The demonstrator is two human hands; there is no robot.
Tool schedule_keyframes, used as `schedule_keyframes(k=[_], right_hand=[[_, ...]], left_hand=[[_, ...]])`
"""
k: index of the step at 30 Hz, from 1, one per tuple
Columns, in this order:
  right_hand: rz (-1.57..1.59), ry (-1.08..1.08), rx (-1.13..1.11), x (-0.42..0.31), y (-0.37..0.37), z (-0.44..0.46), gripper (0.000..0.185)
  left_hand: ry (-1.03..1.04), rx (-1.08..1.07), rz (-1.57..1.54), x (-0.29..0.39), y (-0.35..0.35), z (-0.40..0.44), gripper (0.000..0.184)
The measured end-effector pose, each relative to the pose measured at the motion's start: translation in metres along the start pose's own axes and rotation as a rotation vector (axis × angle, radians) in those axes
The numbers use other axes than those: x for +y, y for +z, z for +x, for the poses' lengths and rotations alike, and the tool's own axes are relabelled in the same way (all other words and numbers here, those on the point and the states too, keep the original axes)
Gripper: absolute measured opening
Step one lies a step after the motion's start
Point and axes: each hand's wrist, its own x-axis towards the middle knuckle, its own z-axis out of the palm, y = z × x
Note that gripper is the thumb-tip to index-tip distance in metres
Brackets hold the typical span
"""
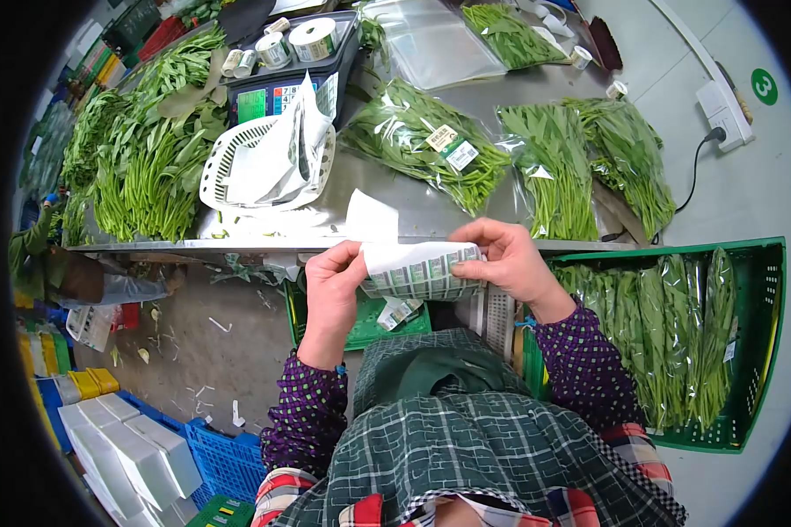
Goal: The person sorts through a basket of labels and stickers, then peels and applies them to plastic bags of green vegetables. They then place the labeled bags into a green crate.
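Observation:
A sheet of printed labels, white on its back with green and grey rows, is stretched between my two hands in front of the table edge. My left hand pinches its left end between thumb and fingers. At the right end, the thumb and fingers of my right hand close on the same sheet. A blank white strip sticks up behind it. Beyond my hands lies a bagged bunch of leafy greens bearing a label, with another bagged bunch to its right.
A white basket of paper stands before a scale topped with label rolls. Loose greens are heaped at left. A green crate of bagged greens sits low right; white boxes and a blue crate low left.

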Motion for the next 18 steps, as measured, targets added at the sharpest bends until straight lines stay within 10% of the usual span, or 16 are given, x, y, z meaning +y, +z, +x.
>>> schedule_keyframes(k=[7,18], right_hand=[[-0.599,-0.175,0.146,-0.003,0.005,-0.002,0.013],[-0.483,0.007,0.080,-0.002,0.011,0.005,0.017]], left_hand=[[-0.014,0.005,-0.012,-0.006,-0.005,0.008,0.011],[-0.100,0.065,-0.052,-0.009,-0.011,0.014,0.013]])
